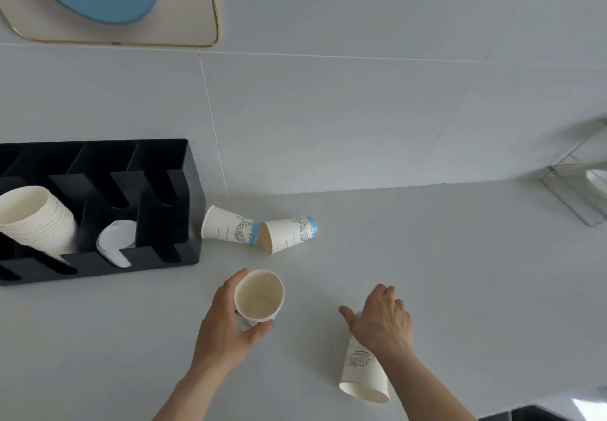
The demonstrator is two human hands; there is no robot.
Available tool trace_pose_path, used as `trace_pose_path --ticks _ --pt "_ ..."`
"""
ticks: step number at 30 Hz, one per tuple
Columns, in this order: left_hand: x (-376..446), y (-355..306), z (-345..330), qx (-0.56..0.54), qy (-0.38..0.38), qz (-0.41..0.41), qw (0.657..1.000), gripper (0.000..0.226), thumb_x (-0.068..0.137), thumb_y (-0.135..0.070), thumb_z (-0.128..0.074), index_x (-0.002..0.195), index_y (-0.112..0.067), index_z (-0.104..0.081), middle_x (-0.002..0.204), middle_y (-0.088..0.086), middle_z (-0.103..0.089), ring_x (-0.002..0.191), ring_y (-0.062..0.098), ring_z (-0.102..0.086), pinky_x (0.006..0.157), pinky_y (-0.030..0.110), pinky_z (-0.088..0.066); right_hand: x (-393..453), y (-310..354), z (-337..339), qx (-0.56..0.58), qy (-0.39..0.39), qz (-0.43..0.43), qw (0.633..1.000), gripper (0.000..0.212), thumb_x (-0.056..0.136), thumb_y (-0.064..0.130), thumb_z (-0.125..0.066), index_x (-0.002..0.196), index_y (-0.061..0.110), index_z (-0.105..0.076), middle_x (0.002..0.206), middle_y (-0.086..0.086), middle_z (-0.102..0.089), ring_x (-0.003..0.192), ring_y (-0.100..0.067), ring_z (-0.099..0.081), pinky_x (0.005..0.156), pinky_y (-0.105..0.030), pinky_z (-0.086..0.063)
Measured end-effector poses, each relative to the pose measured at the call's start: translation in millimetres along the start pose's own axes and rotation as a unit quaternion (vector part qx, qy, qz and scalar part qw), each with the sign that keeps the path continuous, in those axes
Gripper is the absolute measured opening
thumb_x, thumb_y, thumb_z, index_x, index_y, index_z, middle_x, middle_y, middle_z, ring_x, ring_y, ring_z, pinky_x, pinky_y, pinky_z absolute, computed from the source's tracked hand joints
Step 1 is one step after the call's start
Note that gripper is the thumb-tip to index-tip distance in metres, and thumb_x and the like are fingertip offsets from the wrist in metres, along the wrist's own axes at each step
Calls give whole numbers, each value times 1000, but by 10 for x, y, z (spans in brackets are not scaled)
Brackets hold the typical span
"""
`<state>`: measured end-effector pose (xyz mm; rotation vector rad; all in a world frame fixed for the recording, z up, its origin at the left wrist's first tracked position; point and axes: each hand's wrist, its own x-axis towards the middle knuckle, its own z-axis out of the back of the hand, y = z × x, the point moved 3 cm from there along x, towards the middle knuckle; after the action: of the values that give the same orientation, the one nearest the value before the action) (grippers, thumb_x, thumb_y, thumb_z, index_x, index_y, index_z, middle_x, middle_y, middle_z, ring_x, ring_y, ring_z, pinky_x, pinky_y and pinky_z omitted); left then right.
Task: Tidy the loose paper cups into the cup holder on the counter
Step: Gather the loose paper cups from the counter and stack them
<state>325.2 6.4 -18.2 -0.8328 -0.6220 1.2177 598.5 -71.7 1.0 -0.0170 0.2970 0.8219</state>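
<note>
White cups [292, 234] with blue bands, line drawings; black holder [184, 223].

Both bare forearms reach forward, the left hand [230, 318] curled with thumb and fingers closed in a grasp, the right hand [382, 318] palm down, fingers bent and thumb spread.

Even, soft daylight; wide-angle view, slightly soft overall.

Light is flat and cool across the counter [427, 256] and wall [361, 108], with only faint shadows under the lying cups [259, 231]. Tile lines bow toward the frame edges. A bright glare patch sits at lower right. The far right edge is blurred.
</note>
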Motion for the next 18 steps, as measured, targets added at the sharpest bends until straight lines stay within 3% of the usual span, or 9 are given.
trace_pose_path --ticks 3,7,9,13,18 --pt "0 -63 -62 -9 11 -7 1000 94 59 -44 -88 136 -50 -35 128 -24 -49 110 0 -54 85 33 -54 -42 -225 -143 28 64 -70 995 80 72 77 -65 115 13 -45 113 -3 -61 109 -24 -63 76 -33 -46" --pt "-9 -80 -71 -4 27 -14 1000 95 58 -47 -88 137 -48 -35 129 -23 -48 111 -1 -53 85 31 -54 -109 -228 -232 44 81 -56 994 67 73 63 -72 110 15 -44 108 -1 -68 105 -25 -65 70 -29 -42" --pt "-21 -78 -55 1 29 -17 999 94 58 -48 -87 135 -51 -34 129 -25 -48 111 -5 -51 85 29 -53 -111 -116 -212 68 71 -21 995 62 72 58 -71 108 17 -41 110 -3 -66 104 -29 -64 72 -31 -43" --pt "-64 -83 6 6 17 -14 1000 95 59 -45 -88 132 -59 -29 127 -29 -45 109 -8 -49 84 24 -48 -48 275 50 147 54 76 985 69 76 58 -66 133 32 -41 118 0 -56 103 -31 -61 81 -36 -46" --pt "-106 -50 64 13 4 1 1000 100 60 -45 -89 142 -46 -31 135 -26 -43 117 0 -47 87 24 -45 -52 865 648 129 22 260 957 77 77 63 -67 146 46 -36 122 8 -53 102 -25 -62 84 -37 -49"
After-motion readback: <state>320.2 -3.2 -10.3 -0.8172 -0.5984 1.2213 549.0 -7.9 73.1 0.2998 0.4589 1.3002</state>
